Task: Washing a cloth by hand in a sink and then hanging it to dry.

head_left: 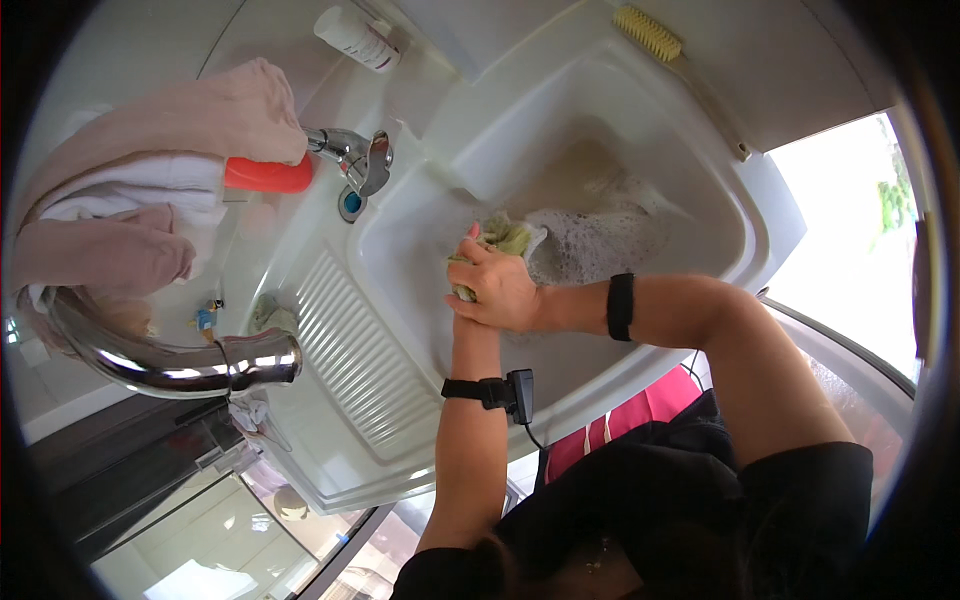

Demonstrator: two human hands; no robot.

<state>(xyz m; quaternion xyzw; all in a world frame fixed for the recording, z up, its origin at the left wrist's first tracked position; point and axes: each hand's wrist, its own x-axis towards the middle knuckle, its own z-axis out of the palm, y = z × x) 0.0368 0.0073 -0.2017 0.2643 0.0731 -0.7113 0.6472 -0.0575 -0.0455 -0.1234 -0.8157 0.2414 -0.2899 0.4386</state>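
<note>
My right hand [505, 287] is closed over a wet, crumpled light-green cloth [507, 236]. It lies across my left hand [467, 311], which is pressed against the same cloth from below; most of the left fingers are hidden. A fingertip shows beside the upper end of the cloth. Both hands are together above the left part of a white sink basin [395, 225]. Just beyond them, cloudy water carries white suds [590, 240]. Black straps circle both forearms, and the left one bears a small black device [519, 397].
A ribbed washboard [350, 345] is left of the basin. Around it are a chrome tap [362, 163], a large chrome spout [190, 365], a white bottle [358, 38] and pink and white towels [190, 115] over a red bar [270, 175]. A yellow-bristled brush [650, 35] rests on the far rim.
</note>
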